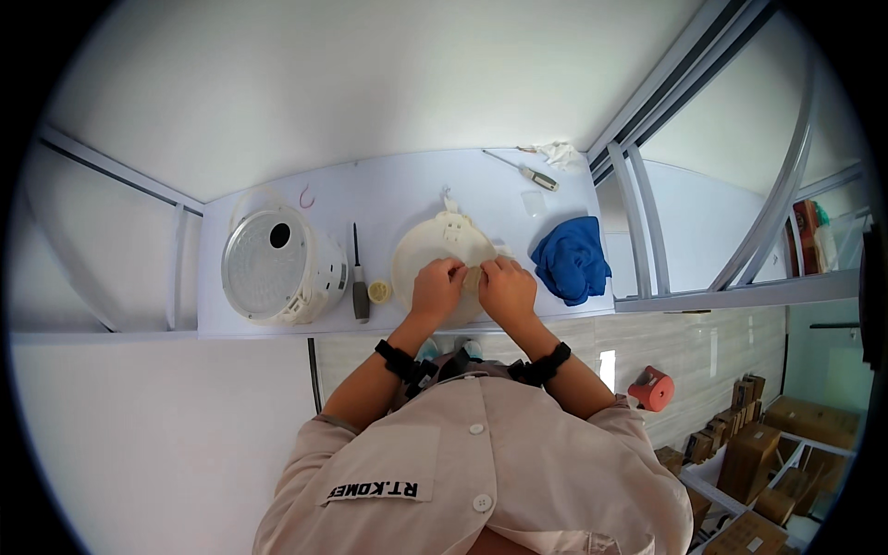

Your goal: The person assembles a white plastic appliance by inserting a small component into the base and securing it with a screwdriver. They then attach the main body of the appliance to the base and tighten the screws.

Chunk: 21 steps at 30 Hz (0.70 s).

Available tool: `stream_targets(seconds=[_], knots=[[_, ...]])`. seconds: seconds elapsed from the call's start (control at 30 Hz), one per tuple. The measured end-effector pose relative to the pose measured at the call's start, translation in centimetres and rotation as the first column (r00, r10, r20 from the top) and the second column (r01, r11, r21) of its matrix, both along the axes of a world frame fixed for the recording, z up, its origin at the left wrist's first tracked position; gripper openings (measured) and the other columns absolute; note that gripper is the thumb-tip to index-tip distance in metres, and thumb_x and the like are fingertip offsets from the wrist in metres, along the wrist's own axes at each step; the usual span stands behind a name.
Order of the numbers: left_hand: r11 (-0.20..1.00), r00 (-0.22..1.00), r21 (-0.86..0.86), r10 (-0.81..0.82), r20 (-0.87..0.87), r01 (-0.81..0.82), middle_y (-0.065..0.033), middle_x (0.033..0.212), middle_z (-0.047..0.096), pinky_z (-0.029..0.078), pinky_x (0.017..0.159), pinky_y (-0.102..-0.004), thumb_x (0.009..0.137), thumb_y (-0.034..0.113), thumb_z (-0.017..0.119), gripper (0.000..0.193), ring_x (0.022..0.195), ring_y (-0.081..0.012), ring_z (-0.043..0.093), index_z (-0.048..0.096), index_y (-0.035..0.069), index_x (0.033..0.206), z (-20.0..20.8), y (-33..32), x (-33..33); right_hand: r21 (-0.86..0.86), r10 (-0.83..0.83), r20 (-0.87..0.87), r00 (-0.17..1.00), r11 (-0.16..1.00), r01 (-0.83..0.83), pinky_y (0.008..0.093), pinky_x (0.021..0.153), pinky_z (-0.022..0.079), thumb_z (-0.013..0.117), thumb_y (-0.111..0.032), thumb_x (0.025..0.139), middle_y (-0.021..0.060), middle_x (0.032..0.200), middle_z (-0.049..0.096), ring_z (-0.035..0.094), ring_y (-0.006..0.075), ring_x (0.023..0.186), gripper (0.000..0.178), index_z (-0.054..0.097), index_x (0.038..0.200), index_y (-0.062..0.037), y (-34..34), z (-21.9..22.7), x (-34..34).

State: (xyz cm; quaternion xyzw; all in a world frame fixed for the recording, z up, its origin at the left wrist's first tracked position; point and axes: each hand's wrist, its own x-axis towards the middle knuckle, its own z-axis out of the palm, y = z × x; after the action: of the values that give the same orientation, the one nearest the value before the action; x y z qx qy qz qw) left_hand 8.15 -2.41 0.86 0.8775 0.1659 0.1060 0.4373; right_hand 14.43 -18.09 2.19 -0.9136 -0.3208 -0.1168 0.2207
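Observation:
Above a round cream lid-like part (421, 245), my left hand (437, 287) and my right hand (509, 289) are close together. Both have their fingers closed on a small beige piece (473, 278), one hand at each side of it. Its exact kind is too small to make out. The round part lies on the white table, with a hinge-like end pointing away from me. Just left of it is a small round yellowish cap (379, 291). Beside that lies a screwdriver (360, 287) with a grey handle, its shaft pointing away.
At the left stands a white rice-cooker-like body (268, 264); a pinkish wire (307, 196) lies behind it. A blue cloth (572, 261) is bunched at the right. Farther back are another screwdriver (536, 178) and a crumpled white cloth (558, 154). Metal frame rails border the table (370, 180).

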Motion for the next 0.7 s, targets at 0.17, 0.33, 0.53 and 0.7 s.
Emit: stream_targets(seconds=[0.17,0.33,0.53,0.7], knots=[[0.999,1.000,-0.039,0.006,-0.016,-0.007,-0.0153,0.094,0.075,0.057,0.076,-0.0441,0.095,0.023,0.074,0.019,0.084,-0.0334,0.073,0.077,0.005,0.098,0.1,0.0,0.1,0.064,-0.025,-0.041,0.999,0.998,0.027,0.0442,0.067,0.058,0.076,-0.014,0.080,0.0096,0.097,0.065,0.071,0.0330,0.088,0.023,0.073,0.102,-0.0097,0.0,0.4,0.1],[0.997,0.999,-0.063,0.029,-0.032,-0.031,-0.0111,0.095,0.076,0.057,0.074,-0.0422,0.095,0.025,0.074,0.019,0.082,-0.0293,0.074,0.077,0.007,0.099,0.5,-0.3,-0.3,0.134,-0.175,-0.232,0.957,0.969,0.209,0.0478,0.070,0.059,0.076,-0.022,0.085,0.0119,0.106,0.063,0.071,0.0365,0.091,0.047,0.062,0.129,-0.0112,0.2,1.1,-0.1],[0.993,0.997,-0.094,0.061,-0.055,-0.066,-0.0100,0.092,0.078,0.058,0.072,-0.0356,0.094,0.022,0.078,0.017,0.078,-0.0235,0.075,0.079,0.008,0.102,0.2,-0.4,-0.1,0.079,-0.173,-0.375,0.911,0.973,0.218,0.0503,0.072,0.059,0.075,-0.030,0.090,0.0148,0.117,0.067,0.073,0.0393,0.090,0.049,0.060,0.132,-0.0101,-0.2,-0.2,0.9],[0.985,0.994,-0.158,0.052,-0.101,-0.067,-0.0097,0.094,0.080,0.058,0.075,-0.0355,0.093,0.024,0.078,0.019,0.082,-0.0232,0.076,0.080,0.007,0.102,0.0,0.0,0.2,-0.004,-0.202,-0.401,0.894,0.976,0.219,0.0513,0.073,0.059,0.075,-0.034,0.090,0.0149,0.116,0.069,0.074,0.0393,0.090,0.048,0.062,0.130,-0.0113,0.1,0.2,1.3]])
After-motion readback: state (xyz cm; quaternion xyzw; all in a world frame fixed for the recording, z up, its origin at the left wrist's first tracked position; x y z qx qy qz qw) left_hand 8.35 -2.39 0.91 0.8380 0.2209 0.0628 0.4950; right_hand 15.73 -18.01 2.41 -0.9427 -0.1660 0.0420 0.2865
